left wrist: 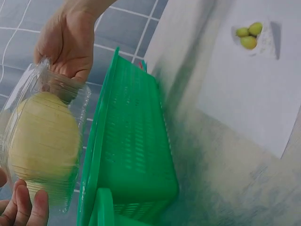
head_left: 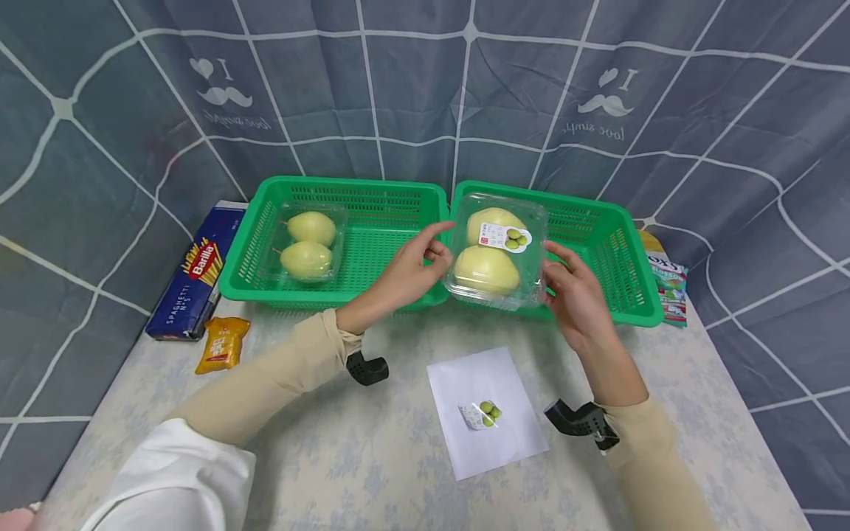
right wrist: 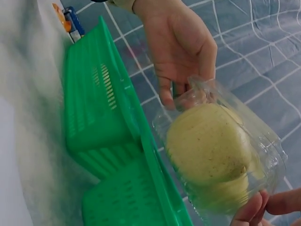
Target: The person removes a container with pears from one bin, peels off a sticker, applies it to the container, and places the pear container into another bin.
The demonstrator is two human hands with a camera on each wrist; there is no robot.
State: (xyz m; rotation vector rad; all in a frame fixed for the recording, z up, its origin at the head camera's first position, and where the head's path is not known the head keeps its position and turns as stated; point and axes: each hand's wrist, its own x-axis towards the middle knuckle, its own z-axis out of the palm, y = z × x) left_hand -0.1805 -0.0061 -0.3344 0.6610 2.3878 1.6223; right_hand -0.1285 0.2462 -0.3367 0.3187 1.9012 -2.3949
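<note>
A clear plastic clamshell (head_left: 499,251) with two yellow-green pears and a label on its lid is held up over the right green basket. My left hand (head_left: 413,271) grips its left edge, index finger stretched along the side. At the opposite edge, my right hand (head_left: 579,295) pinches the plastic between thumb and fingers. In the left wrist view, a pear (left wrist: 46,136) shows through the clear wall, with left fingertips (left wrist: 34,207) at the near end. The right wrist view shows right fingertips (right wrist: 251,207) on the clamshell's edge.
The left green basket (head_left: 405,193) contains another clamshell of pears (head_left: 308,243). Beside it lie a blue spaghetti box (head_left: 192,276) and an orange packet (head_left: 223,344). The right green basket (head_left: 640,295) has colourful packets (head_left: 669,284) beyond it. White paper (head_left: 491,457) bears a fruit sticker (head_left: 483,415).
</note>
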